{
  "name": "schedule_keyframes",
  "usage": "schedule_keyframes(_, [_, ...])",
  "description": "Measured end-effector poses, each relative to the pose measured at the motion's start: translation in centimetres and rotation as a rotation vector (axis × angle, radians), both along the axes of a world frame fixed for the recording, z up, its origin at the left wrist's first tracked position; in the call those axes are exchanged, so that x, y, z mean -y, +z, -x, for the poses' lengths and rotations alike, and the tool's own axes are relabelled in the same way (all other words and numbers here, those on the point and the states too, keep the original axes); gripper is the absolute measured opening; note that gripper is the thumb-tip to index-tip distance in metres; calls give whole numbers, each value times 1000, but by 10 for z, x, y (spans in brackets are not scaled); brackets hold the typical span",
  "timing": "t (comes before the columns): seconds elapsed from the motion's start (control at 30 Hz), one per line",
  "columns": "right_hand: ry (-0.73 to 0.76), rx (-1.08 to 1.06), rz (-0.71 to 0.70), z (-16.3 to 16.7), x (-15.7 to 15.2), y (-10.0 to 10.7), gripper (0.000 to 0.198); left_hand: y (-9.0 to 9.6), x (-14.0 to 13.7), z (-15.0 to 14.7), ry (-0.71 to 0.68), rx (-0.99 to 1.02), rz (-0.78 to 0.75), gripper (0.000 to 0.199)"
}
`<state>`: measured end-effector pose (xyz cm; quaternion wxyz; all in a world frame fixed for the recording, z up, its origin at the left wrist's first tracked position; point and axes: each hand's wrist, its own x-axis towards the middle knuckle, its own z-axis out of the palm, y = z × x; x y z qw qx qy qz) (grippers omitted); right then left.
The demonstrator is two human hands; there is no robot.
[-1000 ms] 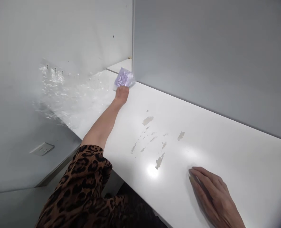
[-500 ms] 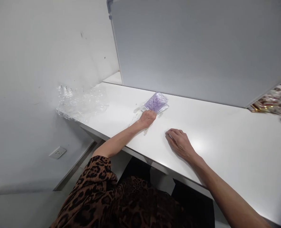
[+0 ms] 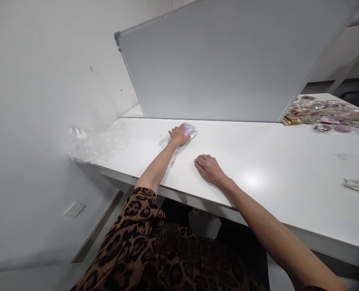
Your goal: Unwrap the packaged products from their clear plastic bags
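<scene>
My left hand (image 3: 179, 135) reaches across the white table, its fingers spread over the near left side of a purple packet in clear plastic wrap (image 3: 189, 129). The hand covers part of the packet, and a pale, flat layer edges out beneath it. Closer to me and to the right, my right hand (image 3: 209, 167) rests on the tabletop with its fingers curled in. Its fingertips are turned away from view, and whatever they may hold is hidden.
Crumpled clear plastic wraps (image 3: 97, 141) lie at the table's left end by the wall. A large grey-white board (image 3: 212, 72) stands along the back edge. Several shiny packets (image 3: 328, 113) are heaped at the far right, and a small clear packet (image 3: 358, 185) lies nearer on the right.
My left hand has gone from closed fingers at the packet's near edge to spread fingers on top of it. The view has shifted right, showing more packets. My right hand stays curled.
</scene>
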<state>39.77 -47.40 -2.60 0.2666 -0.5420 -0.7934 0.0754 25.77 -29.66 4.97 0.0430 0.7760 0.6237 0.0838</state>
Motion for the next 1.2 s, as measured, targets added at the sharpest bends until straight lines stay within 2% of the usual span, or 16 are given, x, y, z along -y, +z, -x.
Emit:
schedule_keyframes(0.07, [-7,-20,17,0,-1,1,23,4,0,1,37,77,2,85])
schedule_keyframes(0.13, [3,-61,27,0,-4,0,23,11,5,0,53,240,-82,86])
schedule_keyframes(0.2, [31,-143,37,-2,-7,0,23,19,15,-4,2,527,-142,87])
schedule_keyframes(0.27, [44,-284,56,-5,-10,0,22,25,29,-13,-105,942,-61,85])
schedule_keyframes(0.33, [13,-489,91,-10,-12,0,24,26,45,-24,-203,1383,198,73])
schedule_keyframes(0.4, [-76,-754,127,-17,-14,2,30,23,63,-34,-238,1715,567,59])
schedule_keyframes(0.47, [-200,-1054,141,-27,-16,4,36,15,77,-41,-236,1894,886,52])
schedule_keyframes(0.5, [-263,-1206,140,-32,-16,5,38,9,83,-44,-226,1945,991,51])
schedule_keyframes(0.6, [-376,-1530,121,-51,-18,8,42,-8,92,-47,-194,2031,1098,56])
schedule_keyframes(0.7, [-378,-1557,95,-68,-25,12,50,-21,92,-49,-176,2022,1102,58])
schedule_keyframes(0.8, [-345,-1439,28,-77,-34,20,64,-29,90,-52,-161,1933,1136,65])
schedule_keyframes(0.93, [-235,-1052,-163,-78,-40,36,94,-33,88,-54,-141,1762,1292,81])
schedule_keyframes(1.0, [-202,-919,-239,-78,-40,43,81,-34,88,-53,-183,1673,1384,76])
schedule_keyframes(1.07, [-178,-969,-255,-83,-40,46,48,-36,89,-52,-260,1585,1462,68])
schedule_keyframes(1.1, [-179,-1052,-248,-86,-41,46,38,-37,89,-52,-300,1534,1494,65])
schedule_keyframes(1.2, [-298,-1259,-217,-102,-44,44,40,-36,93,-54,-410,1386,1574,62])
